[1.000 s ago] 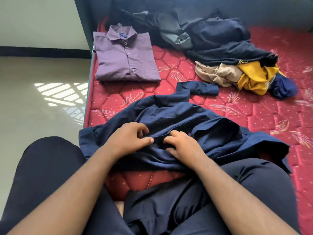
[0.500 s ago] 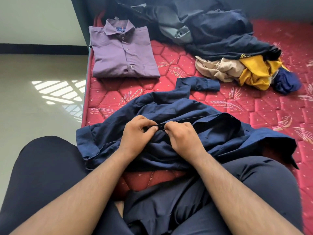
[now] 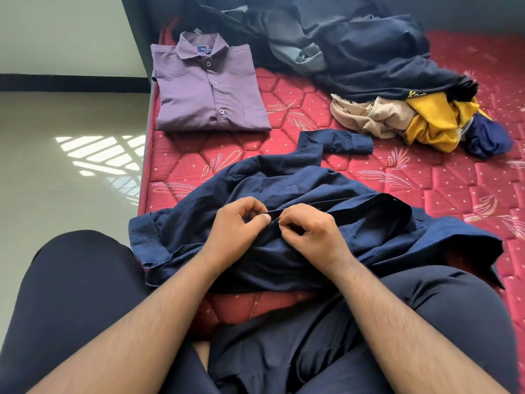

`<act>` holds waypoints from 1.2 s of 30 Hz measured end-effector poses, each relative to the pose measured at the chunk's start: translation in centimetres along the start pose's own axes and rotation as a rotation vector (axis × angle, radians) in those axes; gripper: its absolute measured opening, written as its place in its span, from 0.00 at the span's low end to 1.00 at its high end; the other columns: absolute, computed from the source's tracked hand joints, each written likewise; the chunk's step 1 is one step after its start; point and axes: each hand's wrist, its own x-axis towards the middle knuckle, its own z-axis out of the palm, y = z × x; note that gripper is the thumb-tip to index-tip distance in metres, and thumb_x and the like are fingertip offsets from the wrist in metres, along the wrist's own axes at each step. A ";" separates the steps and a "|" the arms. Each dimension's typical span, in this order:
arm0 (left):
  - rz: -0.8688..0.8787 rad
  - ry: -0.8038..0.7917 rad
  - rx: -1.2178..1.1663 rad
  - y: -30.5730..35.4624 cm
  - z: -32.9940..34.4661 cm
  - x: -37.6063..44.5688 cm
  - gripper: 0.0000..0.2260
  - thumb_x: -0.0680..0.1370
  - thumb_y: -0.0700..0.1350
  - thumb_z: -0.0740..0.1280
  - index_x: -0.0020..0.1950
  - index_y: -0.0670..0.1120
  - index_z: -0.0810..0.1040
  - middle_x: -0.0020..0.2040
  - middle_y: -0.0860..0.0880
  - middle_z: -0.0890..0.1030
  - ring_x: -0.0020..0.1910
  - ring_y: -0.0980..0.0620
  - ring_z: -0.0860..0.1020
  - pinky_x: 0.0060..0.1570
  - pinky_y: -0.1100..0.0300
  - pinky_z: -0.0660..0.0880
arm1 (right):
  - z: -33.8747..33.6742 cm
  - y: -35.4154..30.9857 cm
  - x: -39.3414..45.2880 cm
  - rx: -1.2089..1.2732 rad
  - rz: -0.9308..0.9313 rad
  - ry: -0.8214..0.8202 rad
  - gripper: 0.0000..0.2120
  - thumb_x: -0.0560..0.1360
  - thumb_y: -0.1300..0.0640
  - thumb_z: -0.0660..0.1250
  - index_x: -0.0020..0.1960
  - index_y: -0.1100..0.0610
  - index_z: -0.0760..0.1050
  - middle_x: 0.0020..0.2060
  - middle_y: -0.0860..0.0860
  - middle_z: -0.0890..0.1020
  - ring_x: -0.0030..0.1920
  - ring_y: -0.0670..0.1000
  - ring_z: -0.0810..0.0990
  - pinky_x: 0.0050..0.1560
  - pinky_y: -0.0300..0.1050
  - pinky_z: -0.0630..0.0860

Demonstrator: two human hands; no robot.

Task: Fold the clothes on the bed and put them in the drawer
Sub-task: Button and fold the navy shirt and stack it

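Head view: red quilted mattress (image 3: 312, 115) beside pale glossy floor (image 3: 56, 180).

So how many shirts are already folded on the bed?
1: the purple shirt lies folded at the mattress's far left corner. Both hands pinch the unfolded navy shirt. The heap of clothes behind may hide more.

Navy shirt (image 3: 298, 194) rumpled and unfolded on the red bed (image 3: 426, 189) right in front of me, one sleeve stretched away, purple shirt (image 3: 207, 89) folded flat and buttoned near the far left edge, heap of dark, beige and yellow clothes (image 3: 383, 81) unfolded at the far side.
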 end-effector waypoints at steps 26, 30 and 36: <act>0.167 0.027 0.048 -0.5 0.6 -1.1 0.10 0.72 0.37 0.76 0.52 0.46 0.86 0.41 0.51 0.81 0.31 0.63 0.73 0.35 0.74 0.66 | 0.7 0.1 -0.4 -0.062 0.081 0.073 0.03 0.69 0.62 0.69 0.36 0.60 0.78 0.33 0.49 0.80 0.35 0.45 0.76 0.39 0.39 0.73; 0.157 0.031 0.032 -0.5 0.8 -1.3 0.10 0.71 0.35 0.76 0.52 0.43 0.86 0.41 0.52 0.82 0.30 0.66 0.73 0.36 0.76 0.65 | 0.7 0.0 -0.5 -0.075 0.054 0.088 0.04 0.70 0.64 0.70 0.45 0.60 0.81 0.37 0.50 0.82 0.38 0.48 0.80 0.42 0.42 0.76; 0.054 0.009 -0.034 -1.1 0.6 -1.2 0.10 0.71 0.38 0.77 0.50 0.49 0.86 0.43 0.54 0.85 0.30 0.63 0.73 0.34 0.72 0.68 | 0.8 0.3 -0.4 -0.149 0.041 0.055 0.07 0.71 0.61 0.70 0.48 0.60 0.83 0.40 0.51 0.85 0.41 0.51 0.83 0.46 0.42 0.76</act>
